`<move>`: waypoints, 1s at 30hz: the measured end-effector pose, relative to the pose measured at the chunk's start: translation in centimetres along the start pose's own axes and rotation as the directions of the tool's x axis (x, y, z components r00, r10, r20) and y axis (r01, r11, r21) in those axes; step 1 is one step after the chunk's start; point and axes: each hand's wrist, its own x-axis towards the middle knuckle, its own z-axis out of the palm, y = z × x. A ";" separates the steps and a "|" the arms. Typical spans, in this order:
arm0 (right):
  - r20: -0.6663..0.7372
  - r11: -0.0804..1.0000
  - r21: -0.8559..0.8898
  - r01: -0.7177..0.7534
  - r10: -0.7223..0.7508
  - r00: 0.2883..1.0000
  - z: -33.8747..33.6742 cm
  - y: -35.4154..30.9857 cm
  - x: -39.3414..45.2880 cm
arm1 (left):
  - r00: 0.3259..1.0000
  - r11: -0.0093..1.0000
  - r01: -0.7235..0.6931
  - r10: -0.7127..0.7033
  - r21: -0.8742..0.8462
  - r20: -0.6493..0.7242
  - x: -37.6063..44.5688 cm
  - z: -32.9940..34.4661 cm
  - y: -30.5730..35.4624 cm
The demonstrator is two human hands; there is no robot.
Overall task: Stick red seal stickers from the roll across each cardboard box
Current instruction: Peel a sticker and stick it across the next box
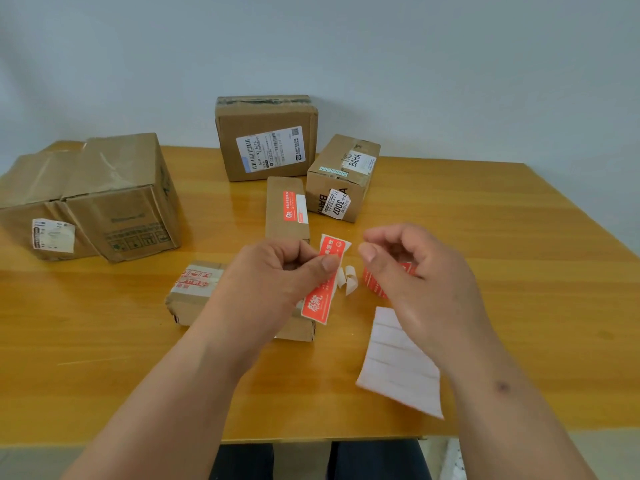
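Note:
My left hand point(277, 271) pinches a red seal sticker point(323, 282) between thumb and forefinger, holding it in the air above a small flat cardboard box point(194, 292) near the table's front. My right hand point(415, 268) hovers just right of the sticker with fingers loosely curled, holding nothing. Behind it, the red sticker roll point(375, 284) is partly hidden. A narrow box point(285, 209) beyond my hands carries a red sticker on top.
A strip of white backing paper point(398, 362) lies at the front right, with curled paper scraps point(348, 280) by the roll. Larger boxes stand at the left point(114, 195), back centre point(266, 136) and back right point(343, 178) of the wooden table point(519, 271).

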 end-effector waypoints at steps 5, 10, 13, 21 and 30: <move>0.119 0.988 0.145 -0.046 0.029 0.993 0.0 -0.5 -0.4 | 0.997 1.000 -0.004 0.003 0.026 0.073 0.0 -0.3 0.2; 0.136 0.985 0.166 -0.037 0.014 0.991 -0.1 -0.7 -0.4 | 0.991 1.000 0.007 -0.010 0.022 0.136 -0.2 -0.6 0.2; 0.155 0.986 0.159 -0.044 0.019 0.988 -0.2 -0.8 -0.4 | 0.995 1.000 -0.004 0.004 0.006 0.100 -0.1 -0.6 -0.1; 0.145 0.981 0.191 -0.034 0.006 0.989 0.1 -1.0 -0.6 | 0.964 0.960 -0.253 0.260 0.119 -0.048 -0.7 -0.4 -0.2; 0.152 0.985 0.174 0.003 -0.030 0.988 0.2 -1.1 -0.9 | 0.968 0.960 -0.249 0.250 0.127 0.011 -1.2 -0.7 0.3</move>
